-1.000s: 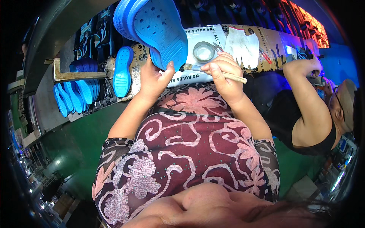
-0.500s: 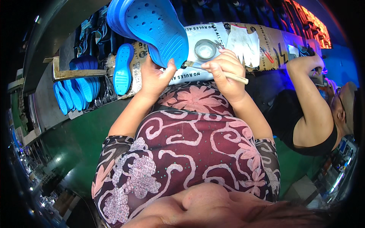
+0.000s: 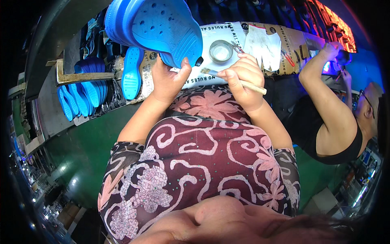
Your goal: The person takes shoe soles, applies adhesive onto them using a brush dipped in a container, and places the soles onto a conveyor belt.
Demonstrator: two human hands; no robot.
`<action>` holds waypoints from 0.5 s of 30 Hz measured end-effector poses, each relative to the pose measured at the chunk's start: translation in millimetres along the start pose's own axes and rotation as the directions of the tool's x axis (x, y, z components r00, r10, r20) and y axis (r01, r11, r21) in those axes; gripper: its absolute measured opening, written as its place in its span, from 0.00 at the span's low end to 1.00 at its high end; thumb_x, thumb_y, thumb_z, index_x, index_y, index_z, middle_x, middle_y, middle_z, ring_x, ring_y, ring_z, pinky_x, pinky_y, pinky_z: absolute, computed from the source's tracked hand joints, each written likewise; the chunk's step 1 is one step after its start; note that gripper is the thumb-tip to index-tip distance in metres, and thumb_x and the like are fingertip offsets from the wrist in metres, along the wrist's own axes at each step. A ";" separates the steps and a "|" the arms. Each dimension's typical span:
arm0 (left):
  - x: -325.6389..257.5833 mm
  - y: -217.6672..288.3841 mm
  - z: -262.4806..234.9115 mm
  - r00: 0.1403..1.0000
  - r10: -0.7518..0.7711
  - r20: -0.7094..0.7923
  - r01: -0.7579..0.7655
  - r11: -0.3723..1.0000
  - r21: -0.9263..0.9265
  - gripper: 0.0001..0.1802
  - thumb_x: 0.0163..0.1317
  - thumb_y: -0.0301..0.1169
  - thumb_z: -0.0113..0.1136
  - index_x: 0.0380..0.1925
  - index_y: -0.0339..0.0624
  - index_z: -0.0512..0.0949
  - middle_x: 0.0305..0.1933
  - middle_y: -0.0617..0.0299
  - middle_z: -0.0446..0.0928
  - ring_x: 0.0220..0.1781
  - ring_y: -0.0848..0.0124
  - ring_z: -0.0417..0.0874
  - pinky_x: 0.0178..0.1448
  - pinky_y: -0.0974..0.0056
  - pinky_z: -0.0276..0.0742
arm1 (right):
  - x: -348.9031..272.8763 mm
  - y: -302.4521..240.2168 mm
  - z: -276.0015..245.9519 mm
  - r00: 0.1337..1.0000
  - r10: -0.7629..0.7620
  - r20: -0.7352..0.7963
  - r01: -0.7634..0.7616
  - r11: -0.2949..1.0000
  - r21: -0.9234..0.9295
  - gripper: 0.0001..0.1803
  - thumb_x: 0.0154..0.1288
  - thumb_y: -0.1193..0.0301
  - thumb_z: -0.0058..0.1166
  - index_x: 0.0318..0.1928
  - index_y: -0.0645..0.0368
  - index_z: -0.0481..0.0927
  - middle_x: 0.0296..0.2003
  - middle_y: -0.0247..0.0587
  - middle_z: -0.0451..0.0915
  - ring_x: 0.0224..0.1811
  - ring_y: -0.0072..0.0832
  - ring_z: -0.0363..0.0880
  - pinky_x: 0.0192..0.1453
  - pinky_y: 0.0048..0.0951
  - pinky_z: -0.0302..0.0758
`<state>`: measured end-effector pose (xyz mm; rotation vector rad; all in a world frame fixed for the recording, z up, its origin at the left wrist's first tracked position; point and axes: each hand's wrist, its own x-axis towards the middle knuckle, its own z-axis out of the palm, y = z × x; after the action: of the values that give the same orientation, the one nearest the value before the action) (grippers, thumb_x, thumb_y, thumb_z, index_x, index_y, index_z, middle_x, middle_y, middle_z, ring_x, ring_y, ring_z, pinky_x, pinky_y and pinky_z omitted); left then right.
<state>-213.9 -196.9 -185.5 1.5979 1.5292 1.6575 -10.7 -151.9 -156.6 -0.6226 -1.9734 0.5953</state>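
Observation:
My left hand (image 3: 172,79) is closed on the near end of a blue shoe sole (image 3: 168,30), thumb against its edge. The sole stands tilted over the bench, with small holes and ridges on its face and a small black patch at its near right edge. My right hand (image 3: 244,79) grips a paintbrush (image 3: 254,87) with a pale handle. Its bristles point left, a little apart from the black patch. Just beyond the brush sits a round, shallow container (image 3: 221,52) with whitish contents.
Left of my hands lies a blue sole (image 3: 132,73), with several more blue soles (image 3: 83,99) farther left under a wooden bar (image 3: 87,79). White gloves (image 3: 263,46) and a red-handled tool (image 3: 289,60) lie on the cardboard-covered bench (image 3: 296,49). A co-worker (image 3: 335,122) works at the right.
The brush bristles have come away from the sole's black edge. The sole has shifted slightly left and tilted. The co-worker's arm at the right has moved.

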 end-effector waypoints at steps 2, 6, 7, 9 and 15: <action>-0.7 -5.1 -2.1 0.999 0.043 0.017 -0.043 0.999 0.031 0.20 0.48 0.22 0.60 0.42 0.32 0.69 0.34 0.55 0.78 0.34 0.71 0.80 0.39 0.68 0.75 | 0.0 1.5 -0.4 1.000 0.004 -0.025 -0.004 1.000 -0.006 0.11 0.56 0.69 0.54 0.19 0.57 0.80 0.17 0.34 0.76 0.21 0.30 0.72 0.42 0.32 0.66; -1.4 -4.0 -2.1 0.998 0.047 0.030 -0.048 0.998 0.026 0.20 0.47 0.22 0.60 0.43 0.32 0.69 0.34 0.55 0.78 0.33 0.70 0.80 0.39 0.68 0.75 | 7.6 2.5 2.8 1.000 -0.031 -0.005 0.031 0.999 0.025 0.09 0.58 0.72 0.51 0.23 0.59 0.80 0.18 0.34 0.77 0.21 0.28 0.72 0.39 0.29 0.64; -1.7 -4.5 -2.9 0.998 0.048 0.042 -0.050 0.998 0.038 0.20 0.47 0.22 0.61 0.43 0.32 0.69 0.33 0.55 0.78 0.33 0.70 0.80 0.39 0.68 0.75 | 9.6 2.7 5.4 0.999 -0.046 0.010 0.046 0.999 -0.004 0.08 0.55 0.71 0.54 0.22 0.58 0.79 0.17 0.34 0.75 0.21 0.29 0.71 0.39 0.29 0.64; -1.2 -5.0 -3.1 0.997 0.049 0.052 -0.052 0.997 0.052 0.21 0.47 0.22 0.61 0.43 0.32 0.69 0.33 0.55 0.78 0.33 0.70 0.80 0.39 0.68 0.74 | 11.0 1.6 4.9 0.998 -0.035 0.045 0.037 0.998 -0.047 0.07 0.51 0.70 0.58 0.20 0.57 0.78 0.17 0.34 0.74 0.22 0.30 0.71 0.39 0.30 0.65; 7.0 -2.3 -4.0 0.988 0.137 0.069 -0.142 0.987 0.076 0.21 0.46 0.21 0.62 0.43 0.33 0.69 0.34 0.56 0.77 0.35 0.72 0.78 0.41 0.68 0.73 | 3.7 4.3 -19.2 0.999 -0.044 0.000 0.043 0.993 -0.110 0.06 0.51 0.72 0.56 0.19 0.57 0.78 0.17 0.35 0.74 0.22 0.31 0.70 0.38 0.31 0.64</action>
<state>-220.3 -192.0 -183.2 1.8200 1.5003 1.6178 5.6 -143.4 -148.6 -0.6454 -2.0224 0.4613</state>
